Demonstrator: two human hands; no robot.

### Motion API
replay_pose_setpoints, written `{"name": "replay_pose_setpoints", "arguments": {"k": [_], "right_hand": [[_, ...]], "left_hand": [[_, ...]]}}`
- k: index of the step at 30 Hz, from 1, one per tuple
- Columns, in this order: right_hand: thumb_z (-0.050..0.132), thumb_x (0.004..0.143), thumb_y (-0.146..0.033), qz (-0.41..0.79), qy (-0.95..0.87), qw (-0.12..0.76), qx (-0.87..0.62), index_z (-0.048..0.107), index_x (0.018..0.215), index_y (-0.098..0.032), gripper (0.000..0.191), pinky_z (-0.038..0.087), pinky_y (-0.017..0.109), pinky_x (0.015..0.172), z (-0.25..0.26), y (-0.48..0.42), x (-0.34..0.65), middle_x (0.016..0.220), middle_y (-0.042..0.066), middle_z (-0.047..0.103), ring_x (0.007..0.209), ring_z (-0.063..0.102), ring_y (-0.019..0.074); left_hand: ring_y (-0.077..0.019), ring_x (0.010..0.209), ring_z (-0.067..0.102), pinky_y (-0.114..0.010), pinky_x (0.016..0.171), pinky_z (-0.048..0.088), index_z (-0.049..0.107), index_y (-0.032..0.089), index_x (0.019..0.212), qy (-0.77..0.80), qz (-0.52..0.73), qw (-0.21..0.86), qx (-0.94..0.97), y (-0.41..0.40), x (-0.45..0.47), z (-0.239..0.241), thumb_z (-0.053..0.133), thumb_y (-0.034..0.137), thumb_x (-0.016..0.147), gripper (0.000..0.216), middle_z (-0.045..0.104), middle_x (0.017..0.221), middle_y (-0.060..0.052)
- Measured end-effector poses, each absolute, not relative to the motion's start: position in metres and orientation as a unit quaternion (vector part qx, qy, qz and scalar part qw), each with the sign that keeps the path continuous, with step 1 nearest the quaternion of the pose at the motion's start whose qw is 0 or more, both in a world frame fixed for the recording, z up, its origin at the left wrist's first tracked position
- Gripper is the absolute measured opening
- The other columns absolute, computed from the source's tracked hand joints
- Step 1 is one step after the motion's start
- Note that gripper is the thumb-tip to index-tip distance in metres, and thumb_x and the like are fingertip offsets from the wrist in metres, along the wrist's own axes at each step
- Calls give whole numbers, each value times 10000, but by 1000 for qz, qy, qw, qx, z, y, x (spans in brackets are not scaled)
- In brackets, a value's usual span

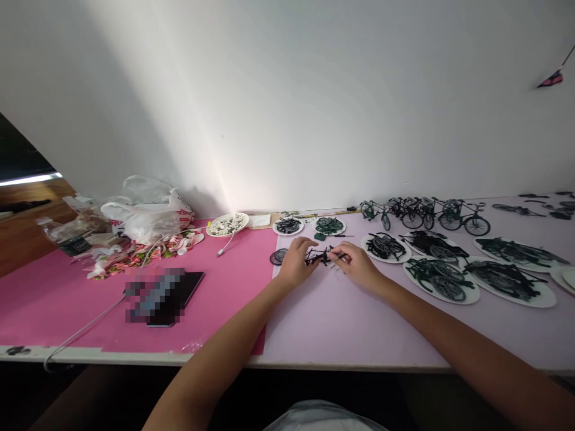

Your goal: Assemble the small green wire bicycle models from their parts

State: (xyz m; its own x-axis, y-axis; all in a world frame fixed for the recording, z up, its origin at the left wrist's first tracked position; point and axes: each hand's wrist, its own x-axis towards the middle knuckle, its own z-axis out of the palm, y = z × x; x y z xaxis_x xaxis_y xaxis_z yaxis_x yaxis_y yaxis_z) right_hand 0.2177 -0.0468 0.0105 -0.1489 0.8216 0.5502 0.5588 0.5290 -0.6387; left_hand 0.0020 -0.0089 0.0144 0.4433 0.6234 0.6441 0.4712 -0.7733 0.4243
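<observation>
A partly built black miniature bicycle (317, 256) sits between my two hands over the pale lilac table top. My left hand (296, 263) is closed on its frame, with fingers curled over the near side. A spoked wheel (278, 257) shows just left of that hand. My right hand (357, 264) pinches at the bicycle's other end, where thin dark pieces stick out by the fingertips. Whether those pieces are fixed to the bicycle or loose is too small to tell. Just beyond the hands lie a small green block (320, 237) and a thin dark rod (345, 236).
Finished miniature bicycles (422, 214) stand along the wall. Plates of black and green parts (442, 281) spread to the right, with smaller plates (288, 225) behind my hands. Leftward are a plate of pale pieces (228, 224), a plastic bag (146, 212), a bottle (67, 239) and a phone (188, 293).
</observation>
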Motion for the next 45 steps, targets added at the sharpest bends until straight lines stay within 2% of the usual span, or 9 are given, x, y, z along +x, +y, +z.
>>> {"name": "replay_pose_setpoints", "arguments": {"k": [5, 10, 16, 21, 24, 27, 32, 38, 45], "right_hand": [[560, 964, -592, 153, -735, 472, -462, 691, 910, -225, 393, 484, 339, 651, 12, -47, 218, 917, 80, 674, 804, 606, 227], [563, 954, -614, 157, -731, 475, -465, 697, 903, -228, 411, 487, 341, 646, 10, -45, 220, 937, 85, 684, 822, 617, 236], [565, 961, -589, 154, -733, 469, -468, 696, 906, -232, 384, 484, 335, 654, 10, -44, 222, 941, 81, 676, 812, 614, 231], [587, 960, -546, 145, -731, 481, -462, 698, 910, -227, 342, 492, 339, 693, 9, -43, 225, 939, 77, 671, 806, 613, 225], [586, 964, -527, 132, -733, 483, -461, 707, 932, -229, 323, 496, 343, 707, 8, -42, 227, 942, 75, 670, 803, 607, 224], [589, 964, -520, 124, -738, 479, -459, 723, 959, -237, 314, 499, 347, 713, 8, -41, 228, 948, 74, 665, 811, 609, 227], [580, 969, -519, 128, -741, 476, -456, 747, 991, -236, 329, 481, 334, 632, 5, -38, 229, 934, 79, 653, 731, 585, 210], [580, 973, -474, 113, -744, 483, -448, 765, 1020, -222, 316, 475, 312, 605, 1, -36, 230, 911, 69, 635, 680, 557, 179], [577, 976, -468, 110, -747, 469, -457, 768, 1031, -215, 322, 460, 312, 580, 1, -36, 230, 886, 64, 626, 627, 520, 167]], "left_hand": [[-293, 1222, 566, -439, 1045, 458, 570, 190, 1314, 357, 391, 92, 843, -3, 0, 8, 638, 173, 877, 443, 633, 1254, -144], [-309, 1133, 615, -443, 1004, 427, 511, 180, 1390, 489, 392, 128, 769, -9, 4, 9, 660, 323, 900, 531, 700, 1175, -138], [-247, 837, 684, -368, 945, 432, 713, 200, 1039, 505, 332, 222, 765, -7, 1, 19, 765, 359, 793, 298, 720, 757, -32], [-241, 929, 665, -335, 902, 454, 693, 197, 1143, 467, 348, 242, 776, -5, -7, 27, 780, 364, 759, 428, 737, 938, -46], [-215, 935, 645, -312, 845, 468, 652, 169, 1216, 408, 368, 336, 765, -6, -10, 30, 723, 371, 821, 449, 718, 1032, -64], [-178, 821, 637, -291, 766, 472, 664, 143, 1101, 382, 393, 421, 723, -9, -8, 34, 692, 488, 876, 413, 714, 917, -60], [-81, 487, 508, -243, 522, 398, 674, 122, 872, 391, 311, 536, 681, -14, -3, 41, 828, 591, 737, 511, 746, 765, -86], [-140, 651, 706, -230, 586, 482, 722, 110, 1171, 360, 287, 632, 624, -17, 1, 38, 952, 497, 606, 722, 777, 1012, -148], [-106, 646, 627, -245, 606, 486, 776, 105, 932, 324, 287, 661, 613, -19, 8, 36, 923, 400, 640, 440, 761, 1000, -126]]}}
